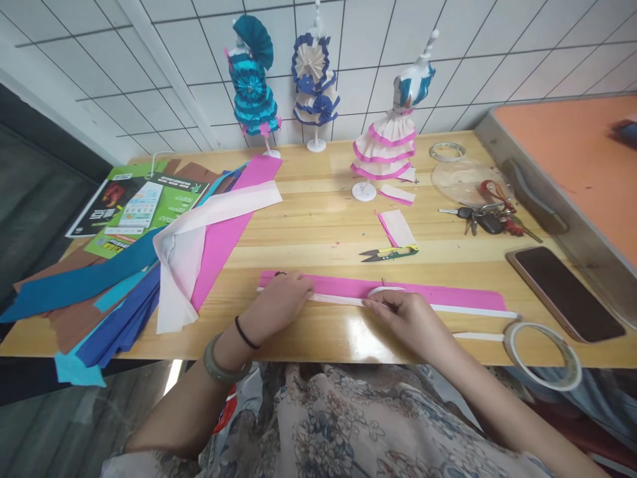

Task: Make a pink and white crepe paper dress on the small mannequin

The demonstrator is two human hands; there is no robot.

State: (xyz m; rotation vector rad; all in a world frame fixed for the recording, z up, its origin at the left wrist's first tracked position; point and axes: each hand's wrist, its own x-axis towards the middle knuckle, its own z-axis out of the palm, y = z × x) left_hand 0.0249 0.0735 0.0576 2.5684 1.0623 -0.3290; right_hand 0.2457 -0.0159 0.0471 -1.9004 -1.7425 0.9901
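Leaflets: The leaflets (164,192) lie at the far left, partly under the strips; they appear to be stored off the working area.
Strip pile: Teal, brown and blue strips (89,279) fan across the left side, apparently to leave each colour accessible.
Cream strip: The cream strip (223,207) is folded over a wide magenta strip (219,269), right of the pile.
Trimmed stands, far side: The teal stand (251,86) and the blue stand (316,83) are upright against the tiled wall, presumably clear of the hands.
Left hand: The left hand (281,299) rests on the left part of the pink strip (448,297), probably to keep it from sliding. Whether its fingertips pinch or only press cannot be told.
Pink strip: Lies flat along the near edge of the table, lengthwise between left and right, with a white band (468,311) along its near margin.
Right hand: The right hand (405,312) pinches the white band between thumb and forefinger, a placement suited to fine control.
Snips: The snips (391,253) lie just beyond the strip, likely for quick pickup.
Tape roll: The tape roll (509,345) sits at the near right, overhanging the edge.
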